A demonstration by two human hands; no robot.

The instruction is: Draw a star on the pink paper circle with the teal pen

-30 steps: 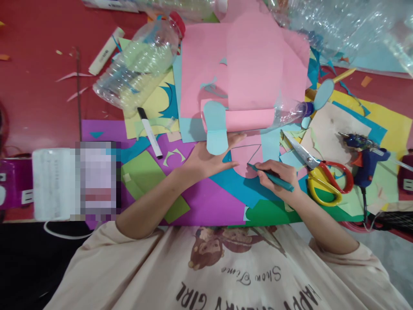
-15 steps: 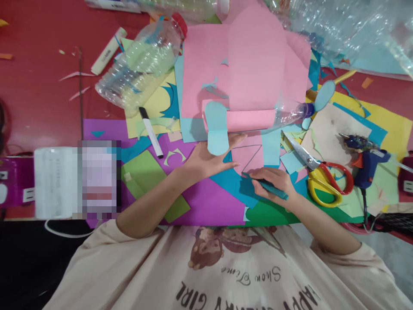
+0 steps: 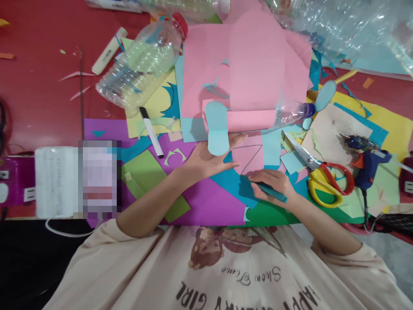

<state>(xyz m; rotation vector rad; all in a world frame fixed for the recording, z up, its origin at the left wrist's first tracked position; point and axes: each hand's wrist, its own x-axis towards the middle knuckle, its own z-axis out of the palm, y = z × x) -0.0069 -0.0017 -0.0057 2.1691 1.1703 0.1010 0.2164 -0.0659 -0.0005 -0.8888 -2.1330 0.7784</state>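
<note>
My right hand [image 3: 272,183] is closed around a teal pen [image 3: 274,193], its tip at the lower left edge of a small pink paper [image 3: 253,150]. Dark drawn lines form a corner on that paper. My left hand [image 3: 213,159] lies with thumb and fingers spread at the paper's left side, and a light blue paper piece [image 3: 217,142] partly covers it. That piece sticks out from a clear bottle [image 3: 288,114] wrapped in pink paper [image 3: 251,119], which lies on its side just beyond my hands.
Scissors [image 3: 318,165] with red and yellow handles lie partly opened right of my right hand, beside a blue glue gun [image 3: 371,168]. A capped marker [image 3: 151,132], a red-capped bottle [image 3: 142,64] and purple paper [image 3: 206,198] are at left and front.
The pen tip in my right hand has moved slightly down and left along the pink paper. My left hand stays in place.
</note>
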